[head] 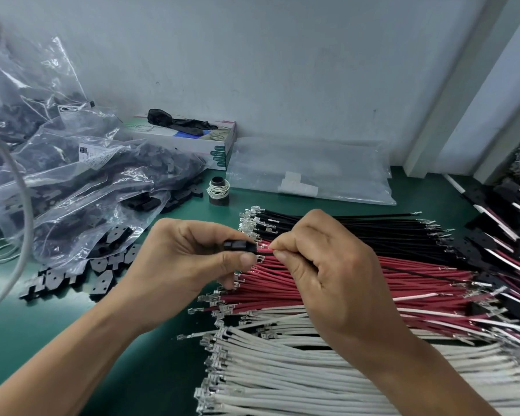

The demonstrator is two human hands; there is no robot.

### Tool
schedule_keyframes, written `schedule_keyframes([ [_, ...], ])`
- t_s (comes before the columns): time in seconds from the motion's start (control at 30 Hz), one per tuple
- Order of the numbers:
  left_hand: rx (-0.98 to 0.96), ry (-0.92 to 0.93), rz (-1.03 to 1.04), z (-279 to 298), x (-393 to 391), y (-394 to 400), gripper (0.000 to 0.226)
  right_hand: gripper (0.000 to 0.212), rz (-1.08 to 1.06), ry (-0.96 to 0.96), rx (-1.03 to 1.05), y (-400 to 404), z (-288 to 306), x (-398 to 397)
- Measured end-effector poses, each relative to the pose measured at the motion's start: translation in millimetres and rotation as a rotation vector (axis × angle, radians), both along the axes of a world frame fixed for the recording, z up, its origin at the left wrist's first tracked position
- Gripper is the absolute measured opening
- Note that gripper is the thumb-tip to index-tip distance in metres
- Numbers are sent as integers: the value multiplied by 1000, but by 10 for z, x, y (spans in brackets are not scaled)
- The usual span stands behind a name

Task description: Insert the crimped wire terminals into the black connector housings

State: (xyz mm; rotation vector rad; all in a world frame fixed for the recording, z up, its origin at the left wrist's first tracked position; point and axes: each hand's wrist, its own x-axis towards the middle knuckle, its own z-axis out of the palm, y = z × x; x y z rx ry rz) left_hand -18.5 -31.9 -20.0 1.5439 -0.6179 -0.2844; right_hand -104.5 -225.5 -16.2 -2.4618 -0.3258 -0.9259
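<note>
My left hand [189, 253] pinches a small black connector housing [240, 246] between thumb and fingers, above the wire piles. My right hand [324, 265] pinches a wire [266, 250] at its terminal end, right against the housing's right side; a thin black wire [427, 273] trails from that hand to the right. Below lie rows of crimped wires: black wires [373, 232] at the back, red wires [282, 283] in the middle, white wires [282, 370] nearest me, their metal terminals pointing left.
Clear bags of black housings [72, 181] fill the left, with loose housings [102, 265] spilled on the green mat [72, 340]. A glove box [192, 136], a small spool [219, 187] and a flat plastic bag [309, 172] stand behind. Finished assemblies [505, 235] lie right.
</note>
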Motion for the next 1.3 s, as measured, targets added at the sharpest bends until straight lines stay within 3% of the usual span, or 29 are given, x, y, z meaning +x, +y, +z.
schedule_keyframes([
  [0.23,19,-22,5,-29,2,-23,23,6,-131,72,-244,-94,284,-176],
  [0.4,22,-7,49,-54,38,-14,23,30,-20,634,-256,111,223,-385],
  [0.5,21,-4,45,-61,25,-24,23,29,-23,756,-130,144,189,-399],
  [0.67,16,31,66,-55,45,-4,28,17,-19,723,-59,141,197,-402],
  [0.77,5,61,44,-38,48,8,30,7,4,639,155,38,301,-392],
  [0.87,1,90,36,-36,58,10,31,4,24,469,401,-52,497,-333],
  [0.93,-4,105,36,-34,59,7,31,9,13,279,439,-98,654,-283],
  [1.0,-9,116,32,-25,54,4,32,9,-32,71,343,-139,832,-234],
  [1.07,-14,123,30,-20,54,0,32,8,-95,-45,91,-152,961,-186],
  [1.17,-25,134,27,-18,63,4,30,9,-126,9,-231,-104,820,-162],
  [1.3,-53,156,27,-16,76,23,32,9,-142,37,-276,-69,353,-193],
])
